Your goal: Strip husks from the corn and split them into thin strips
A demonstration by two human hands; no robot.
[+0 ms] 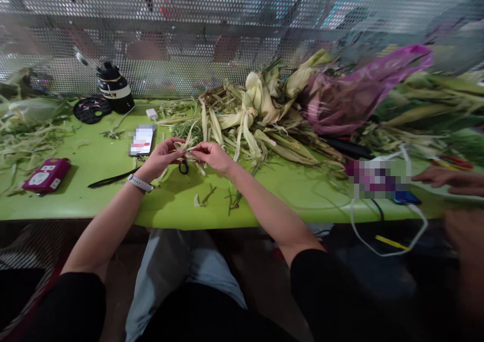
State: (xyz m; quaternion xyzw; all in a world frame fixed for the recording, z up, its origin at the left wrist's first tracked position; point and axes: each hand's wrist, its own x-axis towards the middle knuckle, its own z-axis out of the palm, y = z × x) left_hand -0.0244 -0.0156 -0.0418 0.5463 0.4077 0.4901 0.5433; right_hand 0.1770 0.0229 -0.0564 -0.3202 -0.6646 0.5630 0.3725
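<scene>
Both my hands meet over the middle of a lime-green table (113, 180). My left hand (163, 155), with a white watch band on the wrist, pinches a pale strip of corn husk (188, 148). My right hand (212, 155) is closed on the other end of the same husk strip. A small pair of black scissors (183, 167) lies on the table just below the hands. Behind them rises a heap of corn husks and leaves (249, 115).
A phone (142, 140) lies left of my hands, with a black bottle (114, 89) and round black lid (91, 110) behind it. A magenta device (47, 175) sits far left. A purple plastic bag (351, 95) tops the pile. Another person's hand (449, 179) rests at right.
</scene>
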